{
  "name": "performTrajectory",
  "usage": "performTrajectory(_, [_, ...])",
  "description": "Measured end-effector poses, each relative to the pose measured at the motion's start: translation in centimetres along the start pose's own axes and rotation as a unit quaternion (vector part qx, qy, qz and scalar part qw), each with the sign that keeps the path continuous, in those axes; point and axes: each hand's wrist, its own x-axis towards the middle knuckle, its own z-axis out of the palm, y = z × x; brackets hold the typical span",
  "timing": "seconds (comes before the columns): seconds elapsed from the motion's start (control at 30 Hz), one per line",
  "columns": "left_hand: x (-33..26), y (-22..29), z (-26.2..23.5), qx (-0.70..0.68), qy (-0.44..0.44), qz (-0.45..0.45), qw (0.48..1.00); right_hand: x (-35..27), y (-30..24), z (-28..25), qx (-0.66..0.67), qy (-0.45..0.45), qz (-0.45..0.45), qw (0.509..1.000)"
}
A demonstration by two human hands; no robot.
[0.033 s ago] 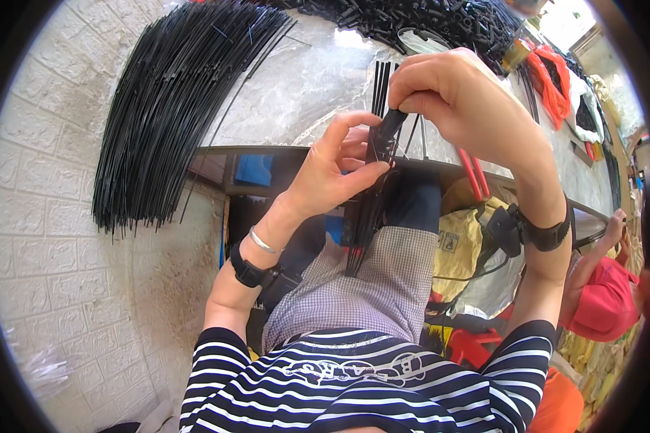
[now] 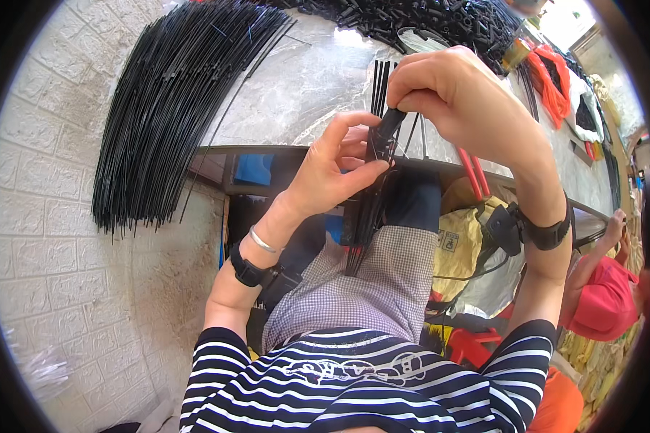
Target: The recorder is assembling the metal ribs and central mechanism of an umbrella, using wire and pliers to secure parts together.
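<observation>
Over the table's near edge, my left hand point(image 2: 323, 169) is closed around a bundle of thin black rods point(image 2: 365, 216), thumb on the near side and fingers on the far side. The lower ends hang down toward my lap. At the top of the bundle sits a short dark cylindrical piece point(image 2: 391, 124). My right hand point(image 2: 448, 90) pinches its upper end between thumb and fingertips. Several straight black rods point(image 2: 380, 79) stick out beyond it toward the tabletop, partly behind my right fingers. The exact join between cylinder and rods is covered by my fingers.
A large stack of long black rods point(image 2: 180, 101) overhangs the table point(image 2: 289, 90) at left, beside a white brick-patterned wall point(image 2: 58, 216). Short black tubes point(image 2: 404, 25) are heaped at the back. Red handles point(image 2: 473, 173) hang at the edge. Another person in red point(image 2: 603, 299) sits at right.
</observation>
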Motion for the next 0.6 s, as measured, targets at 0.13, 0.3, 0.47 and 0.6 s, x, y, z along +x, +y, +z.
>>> performTrajectory(0.13, [-0.1, -0.2, -0.4, 0.018, -0.007, 0.009, 1.0, 0.3, 0.3, -0.1, 0.004, -0.015, -0.022, 1.0])
performTrajectory(0.3, [-0.4, -0.2, -0.6, 0.02, -0.014, 0.004, 1.0, 0.3, 0.0, 0.5, 0.022, -0.044, -0.002, 0.999])
performTrajectory(0.47, [-0.3, -0.7, -0.6, 0.03, -0.01, 0.018, 0.999, -0.4, -0.8, 2.2, -0.108, 0.03, -0.041, 0.993])
performTrajectory(0.6, [-0.3, -0.5, -0.8, 0.04, -0.012, 0.005, 0.999, -1.0, -0.3, 2.3, 0.014, 0.06, 0.036, 0.997])
